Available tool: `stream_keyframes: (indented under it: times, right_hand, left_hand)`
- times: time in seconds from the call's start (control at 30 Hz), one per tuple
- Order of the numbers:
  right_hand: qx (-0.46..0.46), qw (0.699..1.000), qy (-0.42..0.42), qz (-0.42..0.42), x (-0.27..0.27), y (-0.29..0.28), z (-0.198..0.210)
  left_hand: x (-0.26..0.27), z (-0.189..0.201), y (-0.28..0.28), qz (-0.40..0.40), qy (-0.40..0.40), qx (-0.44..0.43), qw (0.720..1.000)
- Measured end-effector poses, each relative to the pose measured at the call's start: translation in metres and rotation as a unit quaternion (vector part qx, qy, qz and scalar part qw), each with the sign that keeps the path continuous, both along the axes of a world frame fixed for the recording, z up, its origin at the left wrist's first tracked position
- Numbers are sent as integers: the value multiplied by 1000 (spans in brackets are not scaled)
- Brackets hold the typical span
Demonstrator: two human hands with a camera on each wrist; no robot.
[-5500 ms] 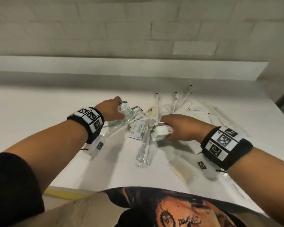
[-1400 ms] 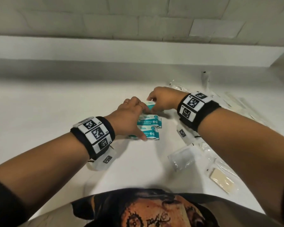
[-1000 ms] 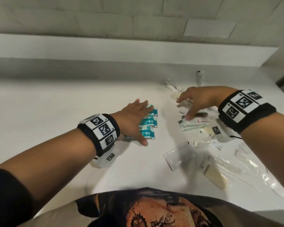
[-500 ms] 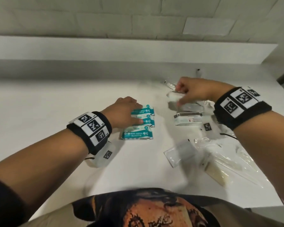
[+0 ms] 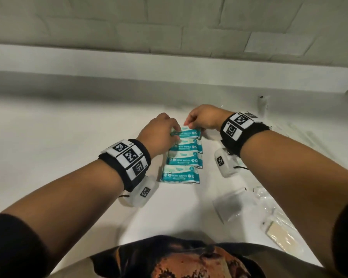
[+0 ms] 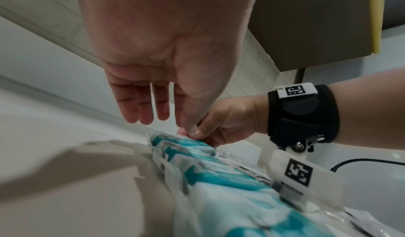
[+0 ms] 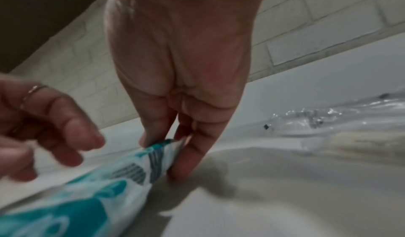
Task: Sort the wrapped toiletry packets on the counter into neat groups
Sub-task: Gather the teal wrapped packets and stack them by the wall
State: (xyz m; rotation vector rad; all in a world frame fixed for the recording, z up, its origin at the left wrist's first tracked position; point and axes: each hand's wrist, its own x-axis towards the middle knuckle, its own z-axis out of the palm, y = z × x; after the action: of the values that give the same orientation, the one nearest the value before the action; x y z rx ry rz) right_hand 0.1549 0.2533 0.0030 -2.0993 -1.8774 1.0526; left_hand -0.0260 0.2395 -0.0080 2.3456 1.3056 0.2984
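Several teal-and-white mini wipes packets (image 5: 181, 159) lie in a column on the white counter (image 5: 68, 147). The farthest wipes packet (image 5: 189, 133) sits at the column's far end between both hands. My right hand (image 5: 197, 125) pinches that packet's right end between thumb and fingers, seen close in the right wrist view as right hand (image 7: 166, 154) on the wipes packet (image 7: 109, 180). My left hand (image 5: 169, 133) is at its left end, fingers fairly straight, thumb touching the packet (image 6: 181, 142). The left hand (image 6: 166, 119) holds nothing.
Clear plastic packets (image 5: 229, 205) and a beige packet (image 5: 279, 235) lie at the near right by the counter's front edge. Another clear packet (image 5: 262, 103) stands at the back right against the raised ledge. Crinkled clear wrappers (image 7: 328, 119) lie right of my right hand.
My right hand left the pile on the right and came to the far end of the wipes column with another wipes packet. My left hand moved up to that packet.
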Motion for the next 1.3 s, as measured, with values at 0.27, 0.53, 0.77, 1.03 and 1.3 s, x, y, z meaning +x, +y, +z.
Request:
stream_keyframes:
  times: [0.27,0.53,0.77,1.03,1.3]
  right_hand:
    - [-40,980,-178,81,48,-51,40]
    - [-100,928,-334,132,70,-116,13]
    - [-204,978,24,27,54,-85,21]
    - [-64,985,-161,-23,63,-69,13]
    - [-58,956,-272,89,46,-67,15]
  left_hand:
    - [4,-8,7,-69,69,-16,995]
    - [7,-10,8,-68,62,-8,996]
    - [8,-10,7,-57,62,-14,996]
    - [8,-11,6,-56,64,-13,996]
    - [9,-11,5,-51,62,-19,997]
